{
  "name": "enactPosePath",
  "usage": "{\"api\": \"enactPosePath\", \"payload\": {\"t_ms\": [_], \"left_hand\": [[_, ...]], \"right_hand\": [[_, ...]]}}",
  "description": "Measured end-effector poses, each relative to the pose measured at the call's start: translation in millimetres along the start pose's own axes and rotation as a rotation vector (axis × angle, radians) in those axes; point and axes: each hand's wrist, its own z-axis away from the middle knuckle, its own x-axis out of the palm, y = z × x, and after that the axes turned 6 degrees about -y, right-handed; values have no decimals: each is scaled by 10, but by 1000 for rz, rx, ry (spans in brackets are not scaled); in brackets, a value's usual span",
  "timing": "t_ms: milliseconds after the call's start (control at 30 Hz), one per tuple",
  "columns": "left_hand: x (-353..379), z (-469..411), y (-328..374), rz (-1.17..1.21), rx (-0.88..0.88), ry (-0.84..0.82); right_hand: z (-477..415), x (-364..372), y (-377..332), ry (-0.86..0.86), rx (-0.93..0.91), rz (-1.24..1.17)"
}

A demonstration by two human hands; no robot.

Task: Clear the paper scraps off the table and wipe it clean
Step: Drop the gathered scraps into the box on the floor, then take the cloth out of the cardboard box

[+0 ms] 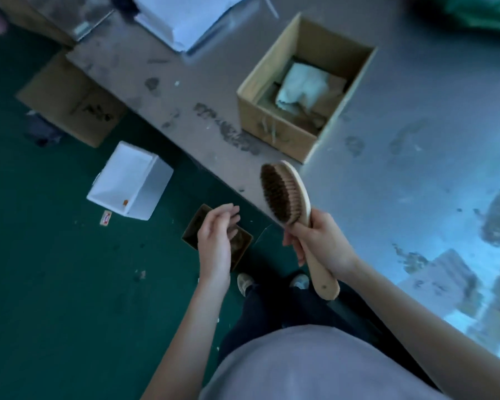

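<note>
**Grey desk smeared and speckled, brush held at its near edge**

A grey desk [416, 96] with dark smudges runs across the far and right side of the view, above a dark green floor [55, 284]. A few tiny white paper scraps [176, 83] lie on the desk's left part, and more pale specks dot the floor near the person's feet.

The right hand [321, 243] holds a wooden brush [286, 194] just off the desk's near edge, its fingers [293, 246] wrapped round the handle, with the brown bristles turned to the left. The left hand [214, 243] is left of the brush, apart from it. Its fingers [231, 210] are loosely straight and together and hold nothing. It hangs above a small dark box [241, 241] that stands on the floor.

Farther on the desk stands an open cardboard box [274, 128] with a crumpled white piece [300, 85] inside. A stack of white paper [182, 21] sits at the far end.

On the floor to the left stand a white box [133, 180], a small label [106, 218] beside it, and a flat sheet of cardboard [70, 96] farther off.
</note>
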Motion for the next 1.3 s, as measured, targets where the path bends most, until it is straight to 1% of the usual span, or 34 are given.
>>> {"api": "enactPosePath", "payload": {"t_ms": [67,200,267,333,400,600,667,800,833,900,967,1033,1100,1133,1200,1300], "left_hand": [[182,-1,72,-30,47,-34],[525,13,230,-105,111,-96],[652,-11,340,-153,161,-130],[730,-39,442,-221,249,-154],[796,-166,593,-331,369,-184],[990,-622,1121,-553,717,-295],[1095,-833,1269,-667,796,-328],[1351,-1248,1485,-970,883,-409],[1429,-1363,1526,-1043,897,-443],[1573,-1572,1575,-1179,858,-521],[1685,-1756,1587,-1332,770,-603],[1762,-1905,1569,-1551,660,-706],[1833,-1992,1529,-1762,555,-807],[1863,-2012,1499,-1827,540,-828],[1907,-2014,1463,-1865,595,-810],[1941,-1998,1477,-1840,752,-725]], "right_hand": [[54,-180,-11,87,-10,-18],[76,-486,-7,352,21,-116],[21,-586,-17,436,48,-123],[-56,-652,-57,476,72,-142],[-202,-725,-136,523,100,-214],[-583,-857,-333,644,154,-345],[-710,-881,-375,661,153,-357],[-919,-889,-385,673,177,-385],[-957,-879,-385,670,190,-383],[-999,-844,-367,660,209,-365],[-1016,-802,-343,649,217,-346],[-1016,-760,-340,657,235,-312],[-993,-747,-364,680,258,-192],[-979,-752,-373,676,267,-118],[-934,-772,-390,656,273,-8],[-856,-809,-388,660,243,74]]}}
